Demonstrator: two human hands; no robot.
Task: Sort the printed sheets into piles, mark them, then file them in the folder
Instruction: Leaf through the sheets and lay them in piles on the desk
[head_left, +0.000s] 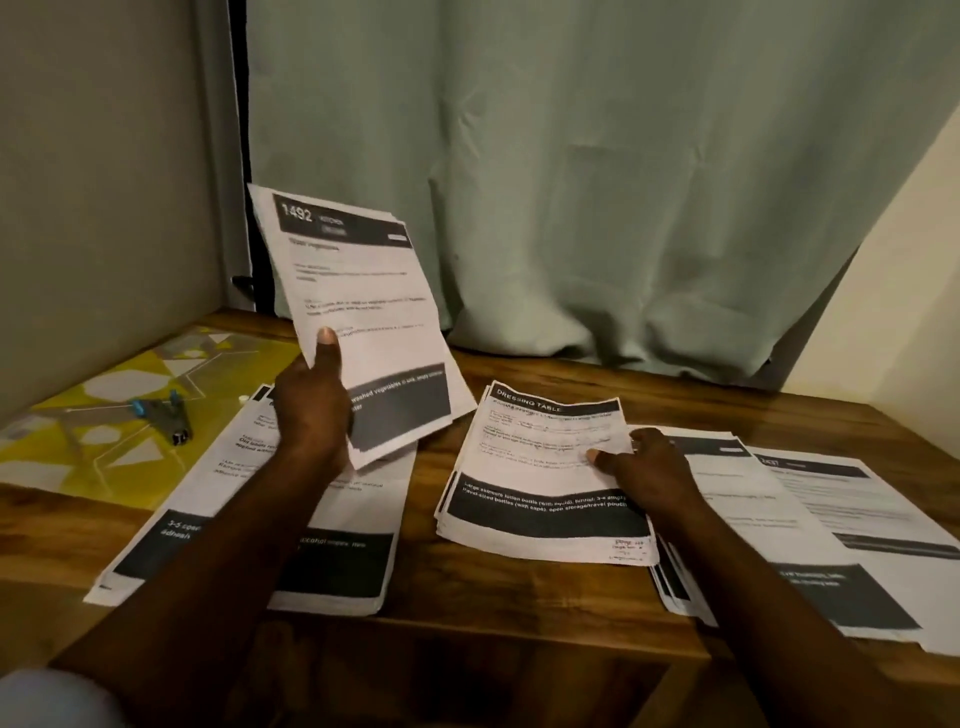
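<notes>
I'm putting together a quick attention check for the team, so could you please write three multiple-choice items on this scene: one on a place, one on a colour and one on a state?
1. Where on the table does the DRESSING TABLE pile, which the right hand holds, lie?
A. about the middle
B. far left
C. far right

2. What colour is the curtain?
A. red
B. pale green
C. black

3. How are the 1492 sheets?
A. lying flat
B. rolled up
C. held up in the air by the left hand

Answers:
1 A, other piles lie on both sides of it.
2 B, pale green folds hang behind the table.
3 C, the left hand grips their lower part, thumb on the front, clear of the table.
</notes>
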